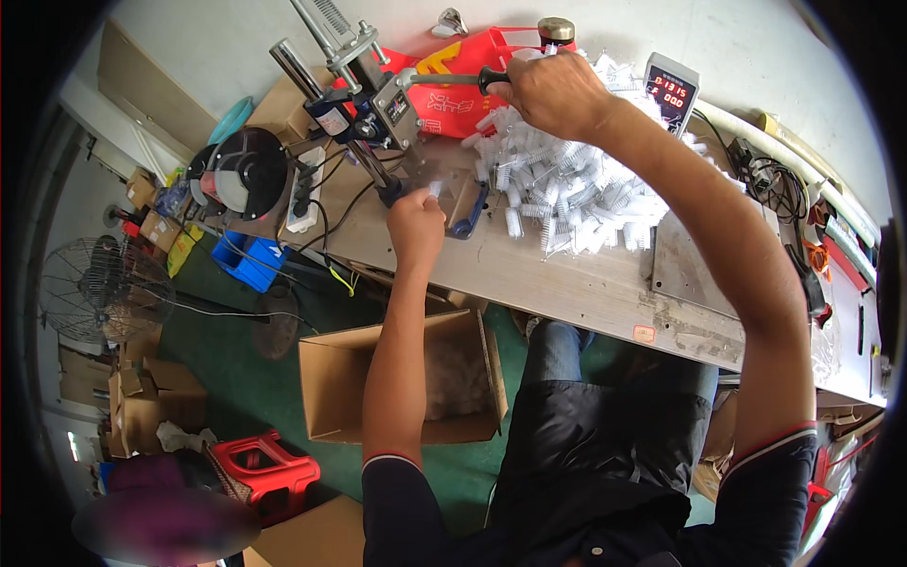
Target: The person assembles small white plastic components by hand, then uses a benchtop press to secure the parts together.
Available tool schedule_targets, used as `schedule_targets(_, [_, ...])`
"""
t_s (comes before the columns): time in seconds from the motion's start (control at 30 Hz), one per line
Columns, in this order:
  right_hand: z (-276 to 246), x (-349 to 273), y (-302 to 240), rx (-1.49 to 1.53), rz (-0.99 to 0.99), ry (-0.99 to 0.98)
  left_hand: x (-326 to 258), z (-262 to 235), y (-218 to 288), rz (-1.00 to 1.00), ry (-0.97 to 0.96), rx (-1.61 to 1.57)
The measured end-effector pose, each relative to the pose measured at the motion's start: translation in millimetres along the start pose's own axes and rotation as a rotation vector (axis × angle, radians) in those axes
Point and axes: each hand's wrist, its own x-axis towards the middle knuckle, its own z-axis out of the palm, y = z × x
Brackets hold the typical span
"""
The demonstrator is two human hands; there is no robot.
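My right hand (559, 94) is closed round the black grip of the lever (452, 80) on a bench-top hand press (385, 109). Low at the press, my left hand (417, 225) pinches a small white translucent plastic piece (436, 188), mostly covered by the fingers. The tip of the press above it is partly blurred, so contact with the piece is unclear. Beside the press base lies a blue-edged metal fixture (470, 215). A large heap of similar white translucent pieces (576, 184) with ribbed, coil-like parts spreads over the table to the right.
Behind the heap stand a counter with red digits (672, 93) and a red bag (453, 113). A flat metal plate (694, 255) lies right on the table (576, 293). Below are an open cardboard box (340, 387), a blue bin (248, 263), a fan (99, 283) and a red stool (274, 477).
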Motion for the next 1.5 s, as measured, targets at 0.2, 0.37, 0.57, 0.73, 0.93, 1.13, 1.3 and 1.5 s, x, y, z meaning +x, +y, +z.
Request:
schedule_targets(0.2, [41.6,-8.8,-4.5,0.052,0.031,0.262,0.3,0.6,1.5,-0.003,0.014,0.073])
schedule_targets(0.37, [95.8,-21.6,-23.0,0.229,0.112,0.249,1.1,2.8,-2.9,-0.031,0.04,0.032])
schedule_targets(0.57, [103.9,-20.8,-19.0,0.111,0.066,0.406,1.5,5.6,-1.4,-0.102,0.046,-0.061])
schedule_targets(0.73, [130.3,-18.4,-33.3,0.134,0.203,0.319,3.1,10.5,7.0,-0.113,0.024,-0.107])
schedule_targets(0.93, [130.6,-21.4,-35.6,0.183,0.124,0.441,-0.4,9.2,-6.7,-0.129,0.039,-0.084])
schedule_targets(1.13, [116.6,-20.1,-22.8,0.141,0.102,0.361,6.4,7.2,-4.2,-0.144,0.004,-0.059])
schedule_targets(1.3, [133.6,-11.6,-38.9,0.064,0.148,0.426,5.8,4.6,-18.7,-0.044,0.05,-0.129])
schedule_targets(1.5, [127.1,-20.0,-2.7,-0.101,0.068,0.33,1.5,27.2,-3.3,-0.015,0.026,-0.085])
